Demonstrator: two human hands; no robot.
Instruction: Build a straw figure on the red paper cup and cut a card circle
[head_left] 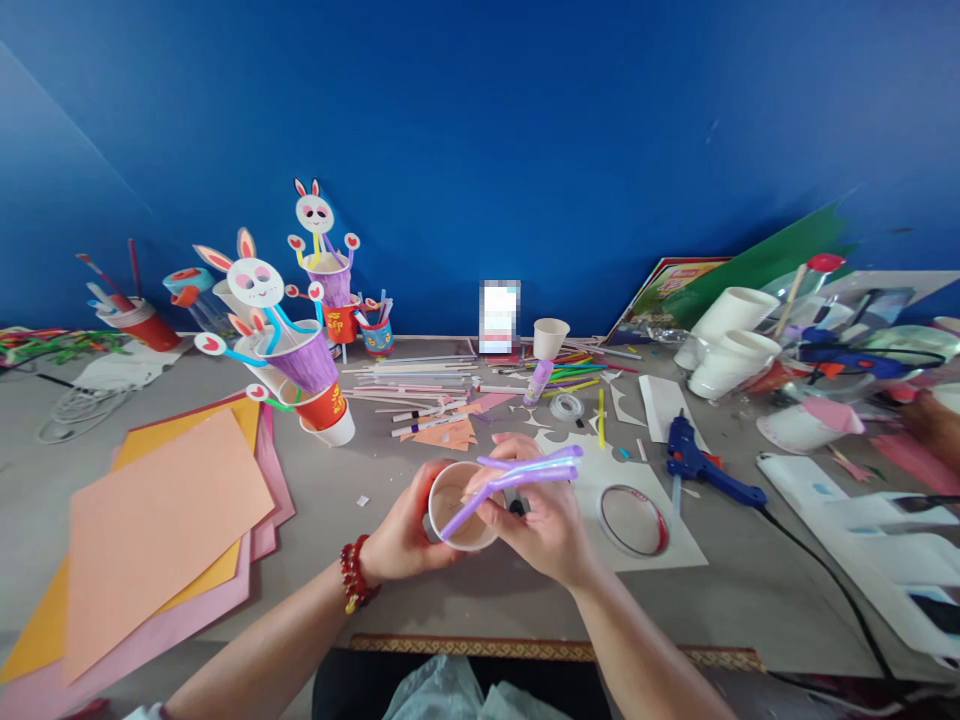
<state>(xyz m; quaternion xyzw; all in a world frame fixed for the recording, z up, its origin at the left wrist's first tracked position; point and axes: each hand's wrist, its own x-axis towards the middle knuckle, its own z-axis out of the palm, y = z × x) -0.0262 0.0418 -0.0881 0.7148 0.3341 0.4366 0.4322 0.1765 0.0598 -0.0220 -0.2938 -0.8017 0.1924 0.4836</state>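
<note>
My left hand [409, 530] wraps round the side of a white paper cup [442, 515], whose open mouth faces up toward me. Above and beside its rim, my right hand [544, 520] pinches purple drinking straws [536, 470]. One straw's end dips over the cup's mouth, and the other ends point right. Part of the cup's right side is hidden behind my right fingers. White paper with cut-out holes [645, 545] lies right of my hands, with a tape roll [634, 520] on it.
Rabbit figures on stacked cups [304, 360] stand at the left, behind coloured paper sheets [169, 530]. A blue glue gun [705, 465] with a trailing cord lies at the right. Loose straws [412, 375] and a glue stick [538, 382] lie behind. Another person's hand [934, 425] shows at the right edge.
</note>
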